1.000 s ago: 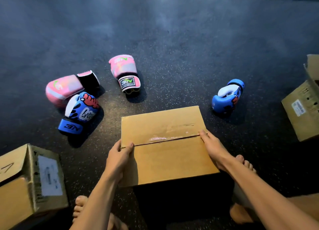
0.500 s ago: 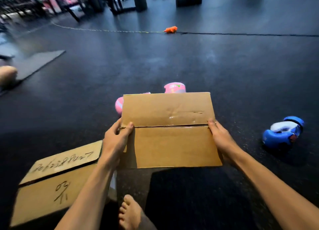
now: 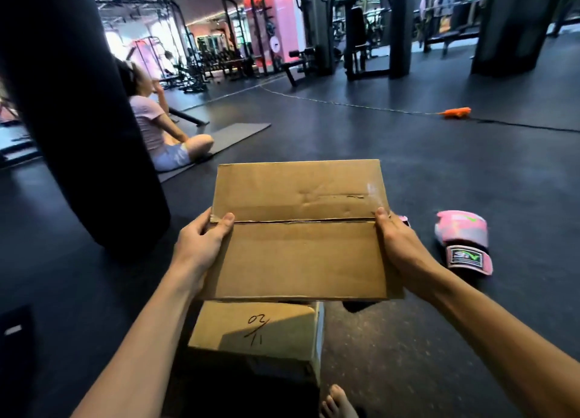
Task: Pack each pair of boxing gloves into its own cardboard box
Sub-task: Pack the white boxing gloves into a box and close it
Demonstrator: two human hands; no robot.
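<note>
Head view shows a wide gym hall with a dark rubber floor, speckled and matte, which fills most of the picture. At the far end stand black metal training racks and benches under pink walls. On the left hangs a big black cylindrical punching bag, very near to the camera. Behind it a person in a pale pink shirt sits on a flat grey exercise mat. A thin cord lies across the floor and reaches a small orange object at the right.

In the centre is a closed brown cardboard box, held up above the floor. Its two top flaps meet at a dark seam across the middle, and the surface has creases and a torn tape mark. The left hand grips the left edge, thumb on top at the seam, fingers curled around the side. The right hand grips the right edge the same way.

Below it stands a second brown cardboard box with black handwritten marks on the floor. At the right lies a pink boxing glove with a black wrist strap, beside the right hand. A bare foot shows at the bottom edge.
</note>
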